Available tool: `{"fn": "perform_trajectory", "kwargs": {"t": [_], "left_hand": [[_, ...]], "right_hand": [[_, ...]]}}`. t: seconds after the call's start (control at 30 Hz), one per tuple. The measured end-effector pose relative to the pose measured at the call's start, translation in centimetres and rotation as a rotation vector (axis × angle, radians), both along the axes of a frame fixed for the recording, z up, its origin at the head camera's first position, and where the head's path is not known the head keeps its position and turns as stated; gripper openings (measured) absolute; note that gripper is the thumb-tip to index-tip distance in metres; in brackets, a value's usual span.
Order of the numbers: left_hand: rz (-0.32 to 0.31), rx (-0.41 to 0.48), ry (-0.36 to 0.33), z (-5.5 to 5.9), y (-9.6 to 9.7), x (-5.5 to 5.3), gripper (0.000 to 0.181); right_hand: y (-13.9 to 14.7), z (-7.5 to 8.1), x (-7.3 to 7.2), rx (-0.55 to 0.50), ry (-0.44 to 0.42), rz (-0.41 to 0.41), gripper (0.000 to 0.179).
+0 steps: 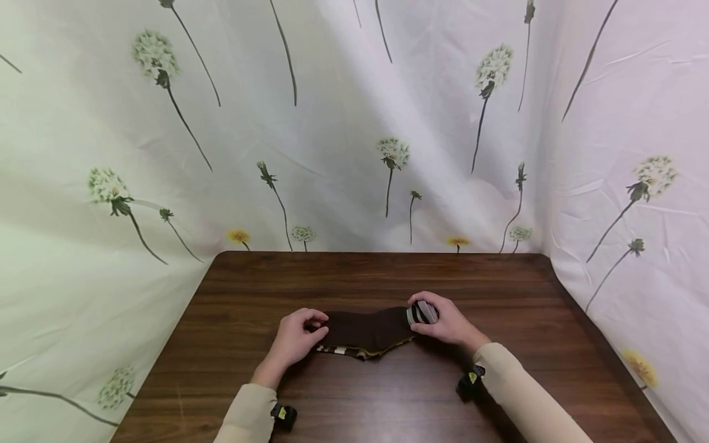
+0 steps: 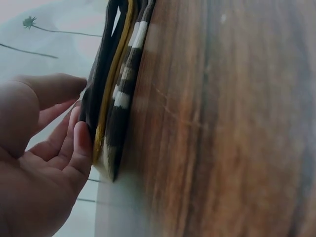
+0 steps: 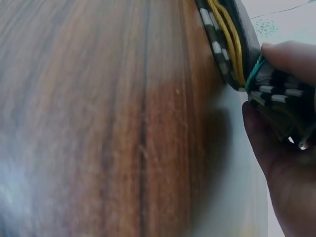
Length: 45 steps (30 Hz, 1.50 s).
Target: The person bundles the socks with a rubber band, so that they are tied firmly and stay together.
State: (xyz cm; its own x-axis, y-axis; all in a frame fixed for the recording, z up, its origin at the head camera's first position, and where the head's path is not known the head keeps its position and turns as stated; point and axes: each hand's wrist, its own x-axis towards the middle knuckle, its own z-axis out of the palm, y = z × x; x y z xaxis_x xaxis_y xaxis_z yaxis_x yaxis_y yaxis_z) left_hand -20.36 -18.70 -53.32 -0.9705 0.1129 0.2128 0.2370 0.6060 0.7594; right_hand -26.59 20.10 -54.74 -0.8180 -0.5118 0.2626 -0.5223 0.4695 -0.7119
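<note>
A dark brown pair of socks (image 1: 360,329), as the layered cloth looks, lies folded flat on the table, with yellow and striped layers along the near edge. My left hand (image 1: 296,338) holds the left end with curled fingers; in the left wrist view, the thumb and fingertips (image 2: 81,143) meet the end of the layers. At the other end, my right hand (image 1: 448,320) grips a turned-over striped part (image 1: 422,312) in grey, black and white with a teal edge. The right wrist view shows this striped bunch (image 3: 276,91) between thumb and fingers. My right palm hides some of it.
The brown wooden table (image 1: 388,400) extends around both hands. Behind it and at the sides hangs a white curtain (image 1: 332,154) printed with dandelions. A small black camera sits on each wrist, the left one (image 1: 284,416) close to the tabletop.
</note>
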Motion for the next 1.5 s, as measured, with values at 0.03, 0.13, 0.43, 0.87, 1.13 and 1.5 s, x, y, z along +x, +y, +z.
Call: {"fn": "perform_trajectory", "kwargs": {"t": [0.03,0.13,0.43,0.87,1.13,1.5], "left_hand": [[-0.001,-0.001,0.005,0.0,0.0,0.0,0.016],[-0.006,-0.015,0.022,-0.2,-0.2,0.0,0.020],[0.004,-0.082,0.076,-0.3,-0.6,0.1,0.024],[-0.014,-0.136,-0.013,0.1,-1.3,0.2,0.027],[-0.045,-0.158,-0.041,0.2,-1.3,-0.5,0.029],[-0.053,-0.155,-0.055,0.3,-1.0,-2.0,0.027]], "right_hand": [[0.1,0.0,0.0,0.002,-0.001,0.001,0.050],[0.4,-0.1,-0.1,0.013,-0.008,-0.006,0.050],[1.6,0.2,0.0,0.025,-0.013,-0.011,0.051],[3.6,0.0,0.1,0.073,0.043,0.024,0.042],[3.9,0.1,-0.4,0.073,0.033,0.046,0.039],[3.5,0.5,-0.8,0.168,0.046,-0.073,0.033]]}}
